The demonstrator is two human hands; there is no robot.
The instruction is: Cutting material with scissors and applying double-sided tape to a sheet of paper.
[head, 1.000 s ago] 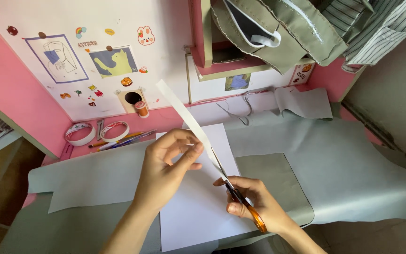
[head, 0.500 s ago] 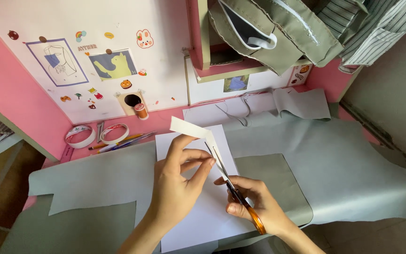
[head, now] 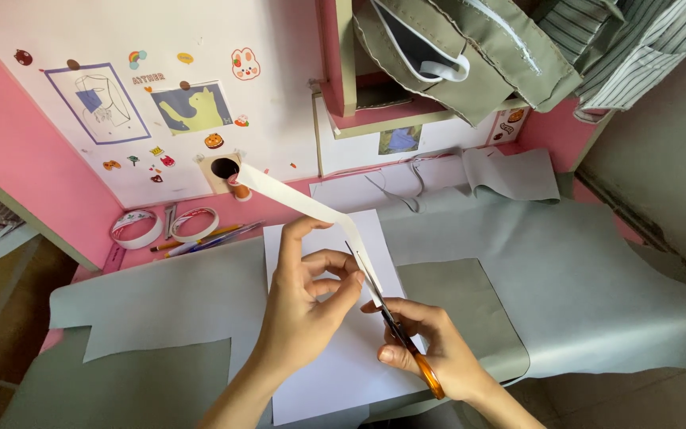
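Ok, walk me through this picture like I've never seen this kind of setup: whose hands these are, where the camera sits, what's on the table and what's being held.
There is no machine here: a person works with two bare hands, and the single picture comes from a camera worn on their head, looking down at the table. The left hand pinches a long white paper strip that rises up and away toward the wall. The right hand holds scissors with an orange handle, their blades at the strip's lower end. Under the hands lies a white sheet of paper on top of large pieces of grey-green fabric spread over the table. At the back left sit two rolls of tape and some pencils. The wall behind is white and pink, with drawings and stickers on it.
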